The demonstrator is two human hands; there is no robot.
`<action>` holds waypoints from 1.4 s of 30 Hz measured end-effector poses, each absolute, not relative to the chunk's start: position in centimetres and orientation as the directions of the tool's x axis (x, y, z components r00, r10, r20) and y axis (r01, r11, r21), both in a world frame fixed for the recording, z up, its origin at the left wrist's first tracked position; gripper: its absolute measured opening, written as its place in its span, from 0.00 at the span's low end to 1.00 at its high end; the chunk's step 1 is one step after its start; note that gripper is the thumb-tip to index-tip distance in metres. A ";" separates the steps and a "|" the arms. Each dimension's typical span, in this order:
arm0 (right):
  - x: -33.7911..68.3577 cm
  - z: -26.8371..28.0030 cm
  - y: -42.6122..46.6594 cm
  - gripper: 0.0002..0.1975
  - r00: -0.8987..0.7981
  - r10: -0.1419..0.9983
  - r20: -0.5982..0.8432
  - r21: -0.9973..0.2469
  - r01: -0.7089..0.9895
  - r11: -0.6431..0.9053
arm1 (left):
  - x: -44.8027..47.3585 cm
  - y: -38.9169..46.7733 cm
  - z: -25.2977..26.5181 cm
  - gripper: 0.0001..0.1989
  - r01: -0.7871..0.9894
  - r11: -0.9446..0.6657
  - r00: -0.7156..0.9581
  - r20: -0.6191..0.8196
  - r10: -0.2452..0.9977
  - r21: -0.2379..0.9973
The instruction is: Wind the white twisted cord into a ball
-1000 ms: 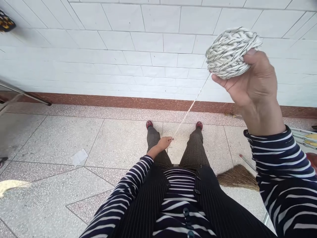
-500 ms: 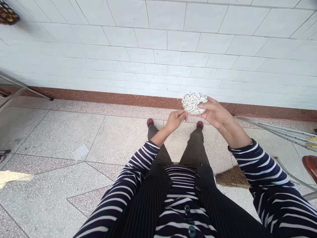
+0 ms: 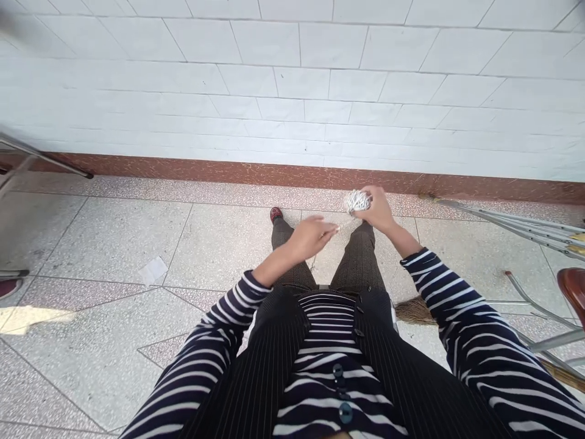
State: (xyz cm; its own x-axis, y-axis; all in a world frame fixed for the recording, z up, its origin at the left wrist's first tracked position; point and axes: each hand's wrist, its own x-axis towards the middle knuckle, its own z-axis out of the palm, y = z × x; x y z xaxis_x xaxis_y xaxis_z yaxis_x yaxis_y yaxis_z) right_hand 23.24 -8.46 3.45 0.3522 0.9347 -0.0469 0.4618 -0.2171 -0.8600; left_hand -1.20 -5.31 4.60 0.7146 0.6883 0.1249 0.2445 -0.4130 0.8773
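Note:
A small wound ball of white cord with dark flecks (image 3: 358, 202) is held up in front of me, above the floor. My right hand (image 3: 377, 209) is closed around its right side, with the thumb near its lower edge. Lower and to the left, my left hand (image 3: 313, 236) pinches the cord's loose end (image 3: 338, 228) between its fingertips. A short, faint stretch of cord runs from there toward the ball. The palm side of the left hand is hidden.
A white tiled wall (image 3: 292, 79) stands ahead. Grey crutches (image 3: 512, 222) lean at the right, near a metal-legged chair (image 3: 548, 335). A straw broom (image 3: 414, 311) lies by my right leg. White paper (image 3: 153, 270) lies on the floor; metal legs (image 3: 55, 161) stand at left.
The ball has turned in my right hand and dropped slightly. My left hand has moved down and left, away from the ball, drawing out a short length of cord. The view has shifted slightly.

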 end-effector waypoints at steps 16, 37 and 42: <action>21.5 10.0 -12.8 0.34 -0.026 0.996 -0.090 -0.912 -0.399 -0.093 | 2.4 0.3 1.4 0.15 0.278 -0.549 0.772 0.156 0.616 0.788; 23.2 24.9 -9.6 0.33 0.267 0.905 0.331 -0.933 -0.053 0.357 | 2.2 1.1 -2.0 0.13 0.233 -0.222 0.597 0.041 0.801 0.947; 23.4 25.5 -10.0 0.25 0.266 0.898 0.349 -0.930 -0.020 0.367 | 1.6 2.1 -4.1 0.11 0.308 -0.207 0.622 -0.032 0.783 0.929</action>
State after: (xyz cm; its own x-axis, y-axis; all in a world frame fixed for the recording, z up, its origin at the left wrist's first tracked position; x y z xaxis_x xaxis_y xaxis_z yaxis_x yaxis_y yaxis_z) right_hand 23.40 -10.03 25.49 0.2663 0.8983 0.3494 -0.0196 0.3675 -0.9298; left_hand 1.62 2.10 -4.08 0.6215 0.7827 -0.0317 0.3077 -0.2067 0.9288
